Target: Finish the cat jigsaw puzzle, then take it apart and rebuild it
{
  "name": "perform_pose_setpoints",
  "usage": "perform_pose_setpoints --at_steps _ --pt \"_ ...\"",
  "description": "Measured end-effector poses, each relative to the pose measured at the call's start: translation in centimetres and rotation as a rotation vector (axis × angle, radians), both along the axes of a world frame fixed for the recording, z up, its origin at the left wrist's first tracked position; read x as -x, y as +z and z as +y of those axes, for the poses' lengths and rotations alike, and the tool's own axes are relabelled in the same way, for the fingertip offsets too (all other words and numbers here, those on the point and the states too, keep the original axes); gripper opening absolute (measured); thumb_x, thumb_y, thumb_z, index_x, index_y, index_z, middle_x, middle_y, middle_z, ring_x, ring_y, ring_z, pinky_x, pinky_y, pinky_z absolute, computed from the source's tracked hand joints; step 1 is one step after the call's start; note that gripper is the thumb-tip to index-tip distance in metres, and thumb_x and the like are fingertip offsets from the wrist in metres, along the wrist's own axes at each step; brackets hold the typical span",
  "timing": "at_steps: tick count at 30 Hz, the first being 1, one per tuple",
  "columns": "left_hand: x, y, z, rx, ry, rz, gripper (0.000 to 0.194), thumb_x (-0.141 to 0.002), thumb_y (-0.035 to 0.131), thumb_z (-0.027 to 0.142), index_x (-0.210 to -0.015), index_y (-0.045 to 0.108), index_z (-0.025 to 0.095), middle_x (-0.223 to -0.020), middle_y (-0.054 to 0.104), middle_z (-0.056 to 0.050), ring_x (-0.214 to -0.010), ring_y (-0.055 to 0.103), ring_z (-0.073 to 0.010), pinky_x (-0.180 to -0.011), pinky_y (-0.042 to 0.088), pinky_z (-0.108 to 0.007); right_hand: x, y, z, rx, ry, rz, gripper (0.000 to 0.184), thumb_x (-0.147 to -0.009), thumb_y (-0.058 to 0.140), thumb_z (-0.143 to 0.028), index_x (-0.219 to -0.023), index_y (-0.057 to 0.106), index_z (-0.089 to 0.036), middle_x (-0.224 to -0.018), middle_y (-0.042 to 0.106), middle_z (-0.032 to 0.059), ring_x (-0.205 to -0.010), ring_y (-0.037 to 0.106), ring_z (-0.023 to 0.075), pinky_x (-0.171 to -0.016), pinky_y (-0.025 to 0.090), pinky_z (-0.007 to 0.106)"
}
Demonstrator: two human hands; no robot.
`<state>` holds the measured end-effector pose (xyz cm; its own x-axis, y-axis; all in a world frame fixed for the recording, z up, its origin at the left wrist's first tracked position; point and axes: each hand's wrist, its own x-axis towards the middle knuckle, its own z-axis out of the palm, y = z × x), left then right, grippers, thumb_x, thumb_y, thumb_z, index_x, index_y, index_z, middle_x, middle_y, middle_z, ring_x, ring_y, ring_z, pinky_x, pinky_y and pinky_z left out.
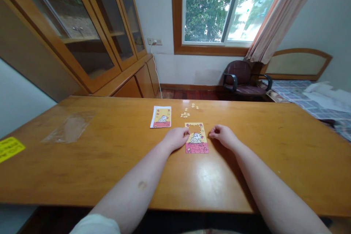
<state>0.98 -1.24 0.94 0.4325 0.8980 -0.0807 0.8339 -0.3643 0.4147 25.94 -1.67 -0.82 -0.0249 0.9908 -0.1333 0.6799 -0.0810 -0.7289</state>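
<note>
A small jigsaw puzzle (196, 139) with a white animal on a yellow and pink ground lies on the wooden table (109, 153). My left hand (177, 137) rests at its left edge, fingers curled and touching the puzzle. My right hand (223, 135) sits just right of the puzzle, its fingers pinched together; what they hold, if anything, is too small to make out. A few loose puzzle pieces (188, 111) lie beyond the puzzle. A reference picture card (161, 117) with the same image lies to the upper left.
A clear plastic bag (68, 128) and a yellow note (9, 148) lie on the table's left side. Glass-door cabinets (95, 36) stand at left. Beyond the table are an armchair (241, 78), a bed (315, 98) and a window (219, 7).
</note>
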Motion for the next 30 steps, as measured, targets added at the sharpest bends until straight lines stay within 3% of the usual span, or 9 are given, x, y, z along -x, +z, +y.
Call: perform_pose_setpoints --at_steps 4,7,12,18,24,30 --pt "0.0 0.0 0.0 -0.006 -0.003 0.007 0.024 -0.084 0.047 0.032 -0.098 0.066 0.027 -0.097 0.071 -0.002 -0.082 0.063 -0.0186 -0.067 0.043 -0.026 1.9 -0.1 -0.8 0.041 0.134 0.248 0.017 -0.065 0.069 -0.027 -0.073 0.058 -0.017 -0.067 0.064 -0.0010 -0.064 0.058 0.0135 -0.063 0.044 0.025" --pt "0.0 0.0 0.1 -0.008 -0.003 0.002 0.024 -0.084 0.047 0.032 -0.098 0.066 0.027 -0.096 0.071 -0.002 -0.082 0.063 -0.0186 -0.067 0.043 -0.025 3.1 -0.1 -1.2 0.059 0.202 0.264 0.016 -0.066 0.068 -0.027 -0.075 0.058 -0.017 -0.067 0.062 -0.0020 -0.062 0.056 0.0124 -0.062 0.044 0.025" --pt "-0.1 0.0 0.0 0.001 0.001 0.004 0.024 -0.085 0.047 0.033 -0.099 0.066 0.027 -0.096 0.071 -0.002 -0.083 0.063 -0.0182 -0.068 0.043 -0.025 3.8 0.2 -1.3 -0.031 0.233 0.075 0.007 -0.074 0.061 -0.024 -0.076 0.060 -0.017 -0.068 0.063 -0.0003 -0.062 0.057 0.0122 -0.062 0.043 0.024" --pt "-0.1 0.2 0.0 0.001 0.004 0.009 0.023 -0.084 0.048 0.032 -0.097 0.065 0.026 -0.095 0.071 -0.002 -0.081 0.063 -0.0178 -0.065 0.042 -0.025 3.1 2.4 -2.3 -0.201 0.279 -0.370 0.023 -0.085 0.051 -0.032 -0.096 0.069 -0.022 -0.092 0.071 0.0054 -0.081 0.062 0.0166 -0.069 0.042 0.025" --pt "-0.1 0.0 0.0 0.004 0.000 -0.001 0.023 -0.084 0.047 0.031 -0.097 0.066 0.026 -0.094 0.071 -0.002 -0.079 0.063 -0.0174 -0.065 0.041 -0.025 3.1 5.1 -4.5 0.020 0.427 -0.631 0.035 -0.087 0.045 -0.035 -0.113 0.068 -0.034 -0.091 0.074 0.0053 -0.079 0.066 0.0202 -0.065 0.042 0.026" --pt "-0.1 0.3 -0.1 0.008 0.004 -0.007 0.023 -0.083 0.048 0.032 -0.096 0.066 0.026 -0.092 0.071 -0.001 -0.078 0.063 -0.0172 -0.063 0.040 -0.024 3.7 5.1 -4.7 0.073 0.424 -0.651 0.041 -0.086 0.047 -0.046 -0.123 0.062 -0.034 -0.099 0.073 0.0071 -0.086 0.067 0.0237 -0.067 0.045 0.029"
